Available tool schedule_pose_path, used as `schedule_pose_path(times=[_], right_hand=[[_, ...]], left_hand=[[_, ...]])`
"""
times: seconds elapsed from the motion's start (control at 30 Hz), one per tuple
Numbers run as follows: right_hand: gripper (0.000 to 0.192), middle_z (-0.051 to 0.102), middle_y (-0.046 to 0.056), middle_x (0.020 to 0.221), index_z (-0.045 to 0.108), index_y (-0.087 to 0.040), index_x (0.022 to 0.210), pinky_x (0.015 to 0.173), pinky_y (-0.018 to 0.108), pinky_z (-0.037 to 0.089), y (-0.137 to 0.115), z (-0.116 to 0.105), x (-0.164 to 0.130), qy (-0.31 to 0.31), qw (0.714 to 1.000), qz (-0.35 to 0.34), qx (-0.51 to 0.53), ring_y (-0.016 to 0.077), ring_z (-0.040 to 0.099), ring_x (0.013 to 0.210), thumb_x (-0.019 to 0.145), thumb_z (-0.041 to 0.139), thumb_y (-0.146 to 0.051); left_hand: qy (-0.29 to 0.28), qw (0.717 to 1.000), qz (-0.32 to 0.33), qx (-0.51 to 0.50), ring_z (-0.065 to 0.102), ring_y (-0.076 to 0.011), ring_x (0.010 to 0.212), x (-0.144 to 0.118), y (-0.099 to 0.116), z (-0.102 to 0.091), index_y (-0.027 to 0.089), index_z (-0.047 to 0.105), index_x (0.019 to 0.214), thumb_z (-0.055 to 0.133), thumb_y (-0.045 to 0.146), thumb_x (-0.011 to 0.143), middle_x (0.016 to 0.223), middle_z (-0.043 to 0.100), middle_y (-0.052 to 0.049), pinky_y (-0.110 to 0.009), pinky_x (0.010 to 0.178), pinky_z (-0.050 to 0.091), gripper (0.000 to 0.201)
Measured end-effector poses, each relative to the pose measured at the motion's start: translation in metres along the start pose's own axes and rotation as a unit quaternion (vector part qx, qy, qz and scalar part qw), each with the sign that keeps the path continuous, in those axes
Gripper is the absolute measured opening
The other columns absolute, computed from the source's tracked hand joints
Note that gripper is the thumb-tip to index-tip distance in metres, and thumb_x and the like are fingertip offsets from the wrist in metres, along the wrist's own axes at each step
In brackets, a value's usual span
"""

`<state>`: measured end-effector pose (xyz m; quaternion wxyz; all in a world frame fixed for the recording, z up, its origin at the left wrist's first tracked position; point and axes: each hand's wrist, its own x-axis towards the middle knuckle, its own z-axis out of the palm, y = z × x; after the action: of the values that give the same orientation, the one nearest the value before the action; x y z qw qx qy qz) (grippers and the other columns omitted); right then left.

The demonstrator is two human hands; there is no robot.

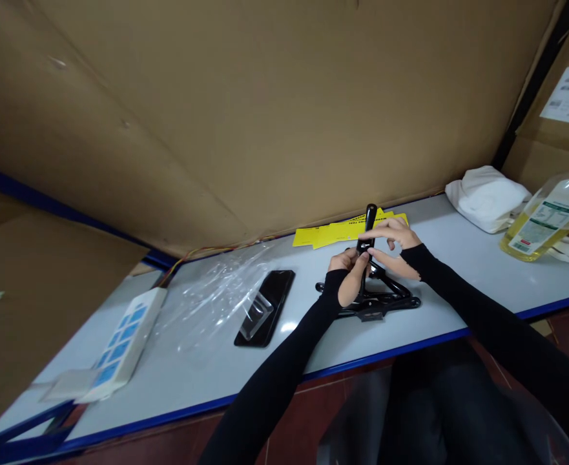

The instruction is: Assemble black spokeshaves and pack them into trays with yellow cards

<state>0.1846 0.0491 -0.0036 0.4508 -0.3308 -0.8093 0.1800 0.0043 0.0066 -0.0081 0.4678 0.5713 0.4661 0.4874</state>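
Black and glossy, the frame (391, 299) sat at four o'clock in my view; the left hand (348, 276) had its fingers bunched around the upright (371, 219), while the right hand (407, 237) held thumb and forefinger apart beside it, though whether either pressed I couldn't tell. I judged that a lopsided push could rock the frame, scuffing the yellow cards (332, 234) at eleven o'clock from it.
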Motion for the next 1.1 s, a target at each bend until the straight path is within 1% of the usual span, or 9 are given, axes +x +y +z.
schedule_pose_path(times=[0.13,0.2,0.33,0.43,0.57,0.73,0.9,1.03,1.1], right_hand=[[0.033,0.068,0.008,0.104,0.083,-0.026,0.078,0.073,0.034,0.046,0.000,-0.002,-0.001,-0.012,1.000,-0.009,0.003,0.0257,0.050,0.099,0.082,0.061,-0.002],[0.035,0.067,0.008,0.104,0.084,-0.027,0.086,0.074,0.035,0.047,0.000,-0.003,-0.001,-0.005,1.000,-0.001,0.000,0.0259,0.050,0.097,0.077,0.062,-0.002],[0.064,0.065,0.006,0.104,0.082,-0.034,0.121,0.087,0.041,0.050,-0.002,-0.004,-0.002,-0.004,1.000,-0.005,-0.023,0.0253,0.050,0.093,0.071,0.060,0.000],[0.059,0.065,0.006,0.102,0.083,-0.034,0.117,0.087,0.041,0.050,-0.004,-0.006,-0.002,-0.007,1.000,-0.014,0.000,0.0243,0.050,0.090,0.074,0.060,-0.001],[0.059,0.067,0.007,0.107,0.077,-0.031,0.131,0.080,0.038,0.051,-0.007,-0.005,-0.002,0.012,0.999,0.011,0.029,0.0242,0.050,0.090,0.078,0.063,-0.008],[0.033,0.068,0.006,0.101,0.083,-0.027,0.091,0.085,0.039,0.051,-0.009,-0.002,-0.004,-0.022,0.999,-0.003,0.038,0.0214,0.050,0.086,0.078,0.061,-0.008],[0.049,0.066,0.007,0.105,0.081,-0.028,0.114,0.074,0.035,0.051,-0.006,0.000,-0.005,-0.006,0.998,0.020,0.061,0.0228,0.051,0.090,0.073,0.063,-0.009],[0.026,0.066,0.007,0.097,0.082,-0.026,0.093,0.074,0.035,0.049,-0.007,0.003,-0.006,0.011,0.998,-0.023,0.062,0.0215,0.049,0.086,0.080,0.064,-0.013],[0.030,0.066,0.008,0.102,0.081,-0.026,0.108,0.068,0.033,0.048,-0.007,0.005,-0.007,0.027,0.996,0.001,0.080,0.0224,0.049,0.088,0.083,0.067,-0.017]], left_hand=[[0.011,1.000,0.003,0.013,0.039,-0.0094,0.047,0.001,-0.002,-0.001,0.020,0.058,0.067,0.074,0.057,0.084,0.052,0.054,0.002,-0.026,0.050,0.028,0.045],[0.017,1.000,0.006,0.003,0.040,-0.0098,0.047,0.002,-0.002,-0.002,0.020,0.056,0.067,0.074,0.056,0.084,0.053,0.054,0.002,-0.026,0.050,0.029,0.044],[0.023,1.000,0.013,0.008,0.040,-0.0099,0.048,0.003,-0.006,-0.001,0.020,0.056,0.068,0.070,0.052,0.088,0.053,0.053,0.002,-0.026,0.051,0.030,0.040],[0.019,0.999,0.017,0.031,0.040,-0.0103,0.049,0.001,-0.010,0.000,0.019,0.058,0.072,0.067,0.048,0.092,0.055,0.055,0.002,-0.026,0.052,0.030,0.036],[0.031,0.998,0.025,0.047,0.042,-0.0111,0.050,-0.002,-0.012,0.001,0.019,0.059,0.072,0.065,0.048,0.095,0.056,0.055,0.002,-0.027,0.054,0.031,0.037],[0.037,0.998,0.023,0.052,0.043,-0.0118,0.051,-0.001,-0.011,-0.001,0.019,0.061,0.076,0.067,0.052,0.093,0.058,0.056,0.002,-0.028,0.053,0.030,0.038],[0.048,0.997,0.026,0.063,0.043,-0.0118,0.052,-0.001,-0.009,-0.002,0.020,0.058,0.071,0.067,0.050,0.093,0.057,0.056,0.001,-0.028,0.054,0.032,0.039],[0.049,0.997,0.036,0.047,0.046,-0.0124,0.053,-0.001,-0.009,-0.001,0.019,0.062,0.076,0.066,0.049,0.094,0.059,0.057,0.001,-0.027,0.054,0.033,0.035],[0.053,0.997,0.033,0.041,0.046,-0.0125,0.052,-0.001,-0.010,-0.001,0.020,0.062,0.077,0.067,0.049,0.094,0.059,0.057,0.001,-0.027,0.053,0.033,0.035]])
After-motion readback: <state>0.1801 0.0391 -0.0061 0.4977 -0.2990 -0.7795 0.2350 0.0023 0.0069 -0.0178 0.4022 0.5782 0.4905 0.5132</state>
